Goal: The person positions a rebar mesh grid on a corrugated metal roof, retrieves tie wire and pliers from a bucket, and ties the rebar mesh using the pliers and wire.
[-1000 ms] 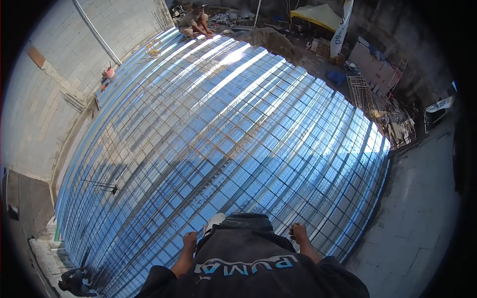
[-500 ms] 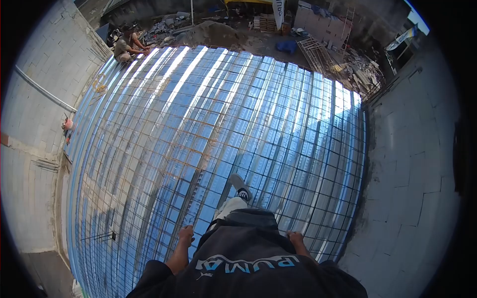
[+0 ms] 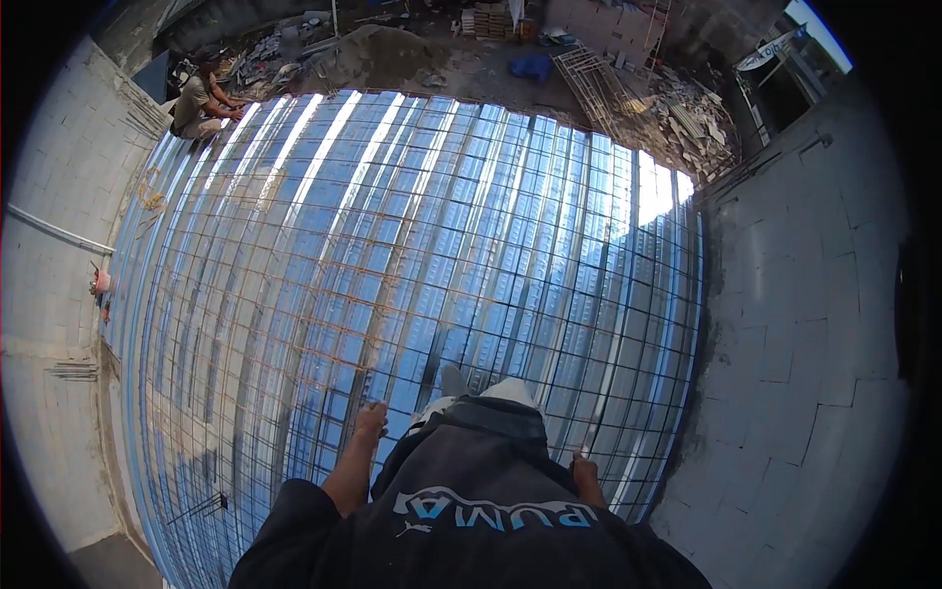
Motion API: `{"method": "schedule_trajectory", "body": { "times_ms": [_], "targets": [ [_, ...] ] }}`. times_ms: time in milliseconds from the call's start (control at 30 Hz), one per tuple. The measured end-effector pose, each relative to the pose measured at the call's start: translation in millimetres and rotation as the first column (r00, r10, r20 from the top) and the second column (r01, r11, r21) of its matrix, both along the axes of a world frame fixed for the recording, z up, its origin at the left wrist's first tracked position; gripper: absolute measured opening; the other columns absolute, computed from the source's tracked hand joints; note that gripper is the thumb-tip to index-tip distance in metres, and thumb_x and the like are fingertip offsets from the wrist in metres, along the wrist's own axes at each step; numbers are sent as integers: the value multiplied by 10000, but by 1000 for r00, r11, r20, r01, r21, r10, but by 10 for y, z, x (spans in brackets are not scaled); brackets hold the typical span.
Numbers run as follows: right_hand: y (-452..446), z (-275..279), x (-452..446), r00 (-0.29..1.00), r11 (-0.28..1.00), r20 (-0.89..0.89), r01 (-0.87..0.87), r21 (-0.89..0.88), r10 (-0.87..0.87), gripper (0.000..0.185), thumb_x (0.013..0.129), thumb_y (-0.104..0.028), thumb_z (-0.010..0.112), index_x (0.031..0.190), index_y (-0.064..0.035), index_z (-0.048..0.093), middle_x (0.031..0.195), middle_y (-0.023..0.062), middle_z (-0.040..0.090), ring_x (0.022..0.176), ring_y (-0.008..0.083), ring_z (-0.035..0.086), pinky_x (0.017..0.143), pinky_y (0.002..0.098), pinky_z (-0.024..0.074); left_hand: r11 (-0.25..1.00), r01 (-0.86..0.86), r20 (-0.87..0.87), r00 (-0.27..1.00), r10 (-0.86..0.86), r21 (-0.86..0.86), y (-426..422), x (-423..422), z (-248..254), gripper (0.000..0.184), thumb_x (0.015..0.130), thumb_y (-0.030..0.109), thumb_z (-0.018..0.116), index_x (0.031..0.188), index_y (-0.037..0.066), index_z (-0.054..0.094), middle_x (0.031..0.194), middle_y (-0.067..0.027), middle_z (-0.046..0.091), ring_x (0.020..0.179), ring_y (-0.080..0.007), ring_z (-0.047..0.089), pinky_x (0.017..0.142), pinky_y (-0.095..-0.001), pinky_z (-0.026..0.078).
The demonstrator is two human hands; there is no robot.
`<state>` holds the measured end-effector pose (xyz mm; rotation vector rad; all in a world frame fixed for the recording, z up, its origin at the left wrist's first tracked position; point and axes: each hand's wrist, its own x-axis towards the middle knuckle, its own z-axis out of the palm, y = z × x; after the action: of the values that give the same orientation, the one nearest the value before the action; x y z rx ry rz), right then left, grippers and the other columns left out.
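My left hand [image 3: 371,420] hangs in front of my body at the left, its fingers curled in and nothing visible in them. On the other side, my right hand [image 3: 584,465] hangs low beside my dark shirt [image 3: 491,481]; its fingers are too small and partly hidden to read. Both hands appear above a grid of steel reinforcing bars [image 3: 324,285], apart from it as far as I can see. Beneath the grid lies shiny ribbed metal decking [image 3: 481,216]. One grey shoe [image 3: 452,380] shows in front of my light trousers [image 3: 510,393].
Block walls stand left [image 3: 59,294] and right [image 3: 785,344]. Another person [image 3: 199,103] crouches at the far left corner, hands near the decking edge. Beyond lie a sand pile [image 3: 388,54], a blue tarp [image 3: 531,67] and rubble [image 3: 697,128]. Yellowish cord [image 3: 150,196] lies at left.
My view has shifted forward and right, so the decking and far person sit further left. The leading shoe is now closer to my body, and the other trouser leg has come forward.
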<state>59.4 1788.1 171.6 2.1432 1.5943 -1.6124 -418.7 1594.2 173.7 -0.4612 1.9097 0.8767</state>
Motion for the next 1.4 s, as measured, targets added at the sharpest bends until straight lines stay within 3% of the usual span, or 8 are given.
{"method": "schedule_trajectory", "body": {
  "times_ms": [267, 400, 500, 533, 567, 833, 1033, 1400],
  "targets": [
    [407, -694, -226, 1000, 1000, -20, 10, 5, -10, 309, 845, -271, 568, 932, 9, 666, 816, 165, 670, 768, 277, 658, 698, 375, 514, 996, 76, -31, 997, -75, 36, 1231, -736, -24, 205, 878, 324, 571, 938, 130, 596, 767, 15, 547, 647, -106, 520, 527, -275, 446],
    [1292, -1043, -445, 944, 936, 36, -329, 127, 327, 273, 855, -253, 563, 967, -25, 662, 832, 138, 669, 787, 257, 652, 681, 379, 505, 996, 23, -34, 999, -26, -84, 1589, -894, -308, 207, 870, 329, 581, 956, 143, 605, 793, 19, 564, 642, -115, 518, 534, -299, 441],
    [2257, -1328, -706, 682, 587, 310, -730, 351, 663, 251, 862, -239, 560, 994, -50, 658, 845, 117, 668, 802, 243, 648, 668, 381, 499, 952, 156, -74, 981, -181, -263, 2390, -958, 65, 214, 861, 332, 594, 976, 152, 615, 793, 29, 563, 637, -125, 516, 529, -314, 428],
    [2730, -881, -1070, 955, 955, -34, -295, -19, 294, 283, 884, -259, 545, 1088, -71, 598, 838, 74, 640, 739, 200, 625, 611, 358, 475, 949, 181, -80, 975, -207, -259, 2577, -975, 136, 224, 859, 333, 596, 982, 146, 617, 788, 29, 562, 631, -128, 516, 525, -314, 427],
    [3244, -251, -1540, 933, 885, -20, 333, -325, -358, 334, 906, -280, 530, 1182, -92, 538, 831, 30, 611, 675, 156, 602, 555, 335, 452, 945, 205, -85, 969, -233, -255, 2761, -991, 204, 234, 858, 333, 599, 989, 140, 618, 782, 29, 561, 625, -131, 516, 521, -315, 426],
    [5450, 59, -2048, 874, 908, -251, 390, -152, -417, 308, 938, -244, 507, 1195, -75, 510, 829, 38, 599, 648, 133, 578, 527, 287, 451, 982, 46, -146, 989, -20, 182, 4357, -1314, 357, 327, 863, 350, 596, 1044, 77, 601, 741, 16, 546, 590, -103, 517, 474, -257, 441],
    [5474, -179, -2038, 851, 840, -127, 462, -285, -510, 208, 920, -269, 510, 1059, -119, 545, 758, 14, 559, 587, 135, 543, 463, 285, 413, 973, 186, -218, 964, -154, 138, 4612, -1603, -111, 329, 858, 357, 600, 970, 50, 636, 709, -18, 564, 517, -115, 507, 479, -275, 425],
    [6396, -382, -2584, 969, 938, 1, 239, -249, -247, 241, 889, -274, 537, 1034, -84, 559, 749, 46, 575, 636, 172, 561, 533, 317, 435, 928, 286, -87, 946, -313, -239, 5502, -2015, -407, 318, 869, 343, 574, 966, 59, 677, 683, -88, 601, 568, -207, 557, 505, -367, 453]
  ]
}}
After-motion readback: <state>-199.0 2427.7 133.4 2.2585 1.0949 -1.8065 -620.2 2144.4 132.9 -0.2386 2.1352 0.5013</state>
